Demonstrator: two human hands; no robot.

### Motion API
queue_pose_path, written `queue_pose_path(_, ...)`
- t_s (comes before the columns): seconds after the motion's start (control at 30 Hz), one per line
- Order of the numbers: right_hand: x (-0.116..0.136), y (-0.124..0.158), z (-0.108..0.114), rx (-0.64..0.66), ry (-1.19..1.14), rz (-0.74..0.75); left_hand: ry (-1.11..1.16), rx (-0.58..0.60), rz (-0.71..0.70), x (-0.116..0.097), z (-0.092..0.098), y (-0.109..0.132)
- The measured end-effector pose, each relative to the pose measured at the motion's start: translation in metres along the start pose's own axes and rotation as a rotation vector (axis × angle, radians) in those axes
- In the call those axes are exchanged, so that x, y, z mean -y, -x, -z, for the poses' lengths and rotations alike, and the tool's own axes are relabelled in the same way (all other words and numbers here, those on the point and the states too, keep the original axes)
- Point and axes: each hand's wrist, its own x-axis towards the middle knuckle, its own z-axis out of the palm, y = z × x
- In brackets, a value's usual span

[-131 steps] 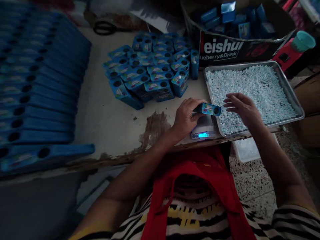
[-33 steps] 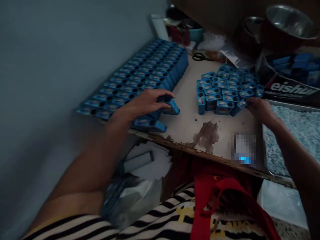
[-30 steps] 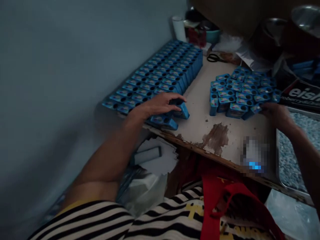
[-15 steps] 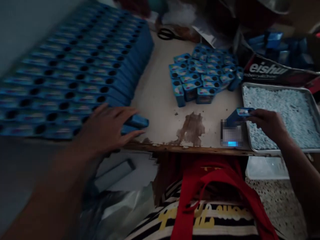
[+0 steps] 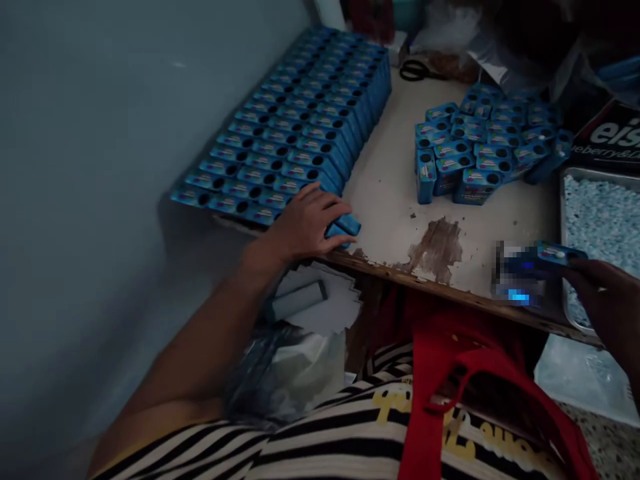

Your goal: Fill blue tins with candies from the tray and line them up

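Observation:
My left hand (image 5: pixel 305 223) lies on a blue box (image 5: pixel 344 227) at the near end of the packed rows of blue boxes (image 5: pixel 305 130) by the wall, fingers curled over it near the table edge. My right hand (image 5: pixel 607 297) holds another small blue box (image 5: pixel 553 254) over the little scale (image 5: pixel 517 283) with a lit blue display, beside the metal tray of pale blue candies (image 5: pixel 597 220). A loose cluster of open blue boxes (image 5: pixel 480 147) stands in the middle of the table.
Scissors (image 5: pixel 415 69) lie at the back of the worn table (image 5: pixel 395 200). A printed carton (image 5: pixel 607 143) stands behind the tray. A grey wall runs along the left. Papers and a plastic bag (image 5: pixel 300 333) sit below the table edge. A red strap hangs from my neck.
My left hand carried a box from the scale to the rows at the left and set it down there. My right hand took a box from the cluster and brought it to the scale.

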Motion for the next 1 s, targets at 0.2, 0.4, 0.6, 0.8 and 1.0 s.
queue_pose_path(0.2, 0.014, 0.003, 0.000, 0.015, -0.132, -0.055, -0.019, -0.078, -0.025, 0.003, -0.003, 0.012)
queue_pose_path(0.4, 0.024, 0.005, 0.024, -0.017, -0.169, -0.168, 0.102, -0.204, -0.060, -0.029, 0.009, 0.002)
queue_pose_path(0.6, -0.022, -0.001, 0.045, 0.035, 0.066, -0.233, 0.160, -0.403, -0.137, -0.082, -0.008, -0.034)
queue_pose_path(0.8, -0.078, 0.004, 0.018, 0.386, 0.392, -0.124, 0.203, -0.287, -0.261, -0.139, -0.043, -0.070)
queue_pose_path(1.0, -0.091, -0.031, 0.002, 0.338, 0.276, -0.230, 0.262, -0.175, -0.323, -0.179, -0.058, -0.084)
